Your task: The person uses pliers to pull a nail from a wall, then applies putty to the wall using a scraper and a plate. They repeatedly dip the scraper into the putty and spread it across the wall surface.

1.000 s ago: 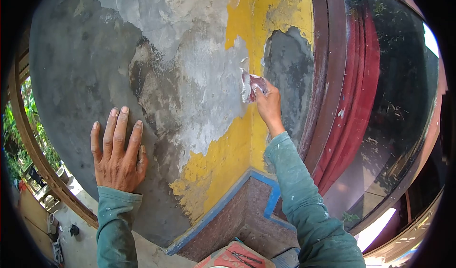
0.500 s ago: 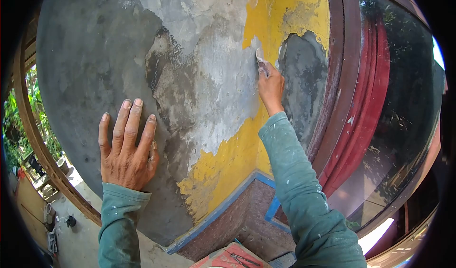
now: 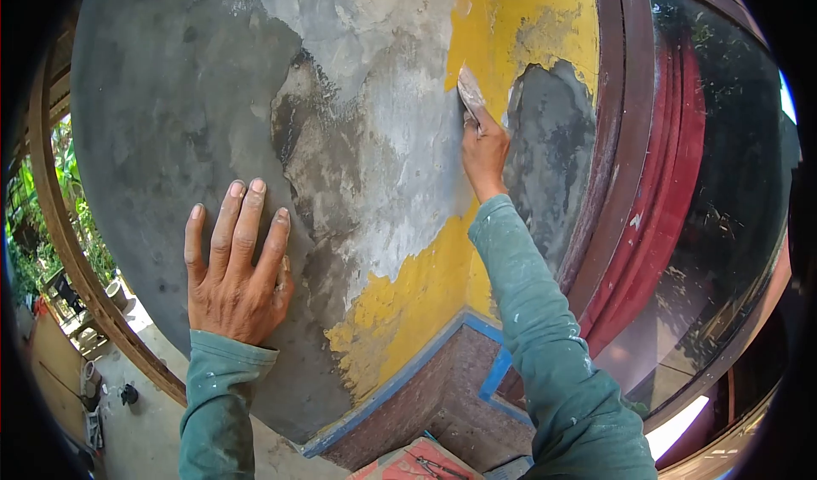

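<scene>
A single camera sits on the person's head and faces a grey cement wall with peeling yellow paint [image 3: 213,97] from close range, near enough that both outstretched arms reach it. The fisheye lens bends the wall outward and rims the picture in black. The view tilts slightly downward: below the wall lies the blue-edged brown base strip [image 3: 425,386]. Right of the wall runs a dark red-brown wooden frame [image 3: 608,140] around reflective glass; left of the wall, greenery shows far off.
</scene>
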Demonstrator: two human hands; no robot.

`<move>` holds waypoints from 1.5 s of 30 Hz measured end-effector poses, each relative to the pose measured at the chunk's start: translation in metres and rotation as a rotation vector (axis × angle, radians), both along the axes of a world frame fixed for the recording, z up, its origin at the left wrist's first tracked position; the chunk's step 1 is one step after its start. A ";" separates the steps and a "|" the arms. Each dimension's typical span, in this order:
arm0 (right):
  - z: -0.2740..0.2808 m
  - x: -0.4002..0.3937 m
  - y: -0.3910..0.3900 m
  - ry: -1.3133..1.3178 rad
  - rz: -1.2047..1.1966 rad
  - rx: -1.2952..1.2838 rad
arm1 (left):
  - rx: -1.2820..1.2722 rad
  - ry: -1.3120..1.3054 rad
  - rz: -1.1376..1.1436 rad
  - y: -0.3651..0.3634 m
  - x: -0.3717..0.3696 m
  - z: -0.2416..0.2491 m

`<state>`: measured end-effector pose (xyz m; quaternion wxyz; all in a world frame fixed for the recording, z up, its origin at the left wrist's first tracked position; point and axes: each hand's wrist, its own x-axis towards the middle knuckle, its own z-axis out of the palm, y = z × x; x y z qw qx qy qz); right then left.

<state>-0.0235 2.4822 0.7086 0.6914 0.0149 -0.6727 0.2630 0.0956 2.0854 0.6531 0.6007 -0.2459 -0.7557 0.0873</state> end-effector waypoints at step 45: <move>0.048 0.050 0.048 -0.057 0.296 0.015 | 0.044 0.012 -0.006 0.003 -0.002 -0.003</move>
